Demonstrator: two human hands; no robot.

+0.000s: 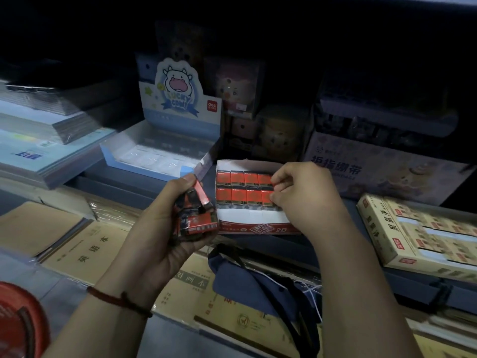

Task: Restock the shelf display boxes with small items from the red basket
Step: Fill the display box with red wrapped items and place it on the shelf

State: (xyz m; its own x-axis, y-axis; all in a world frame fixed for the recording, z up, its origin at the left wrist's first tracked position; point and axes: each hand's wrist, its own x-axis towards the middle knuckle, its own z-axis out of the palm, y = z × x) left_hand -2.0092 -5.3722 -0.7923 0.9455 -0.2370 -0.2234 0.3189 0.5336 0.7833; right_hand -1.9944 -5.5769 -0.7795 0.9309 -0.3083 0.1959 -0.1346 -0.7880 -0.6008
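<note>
While left hand (160, 236) is gripping loose clutch of red packets (201, 223), right hand (309, 197) is pinching another into display box (258, 227) at its 3 o'clock end; red basket (15, 324) sitting at 7 o'clock. Risk: crowded left clutch slipping, spilling packets.

Left wrist: we see a thin red cord bracelet (116, 299) wrapped round it, one stretch of the cord dark and knotted.
Left hand (165, 228): just beyond the bracelet, we see it bare.
Left forearm: on the near side of the bracelet, bare to the picture's edge.
Right hand (307, 197): well to the right of the bracelet, bare like its forearm.
Navy cloth (247, 288): right of the bracelet, with black straps and white thread; we cannot tell whether it is worn.
</note>
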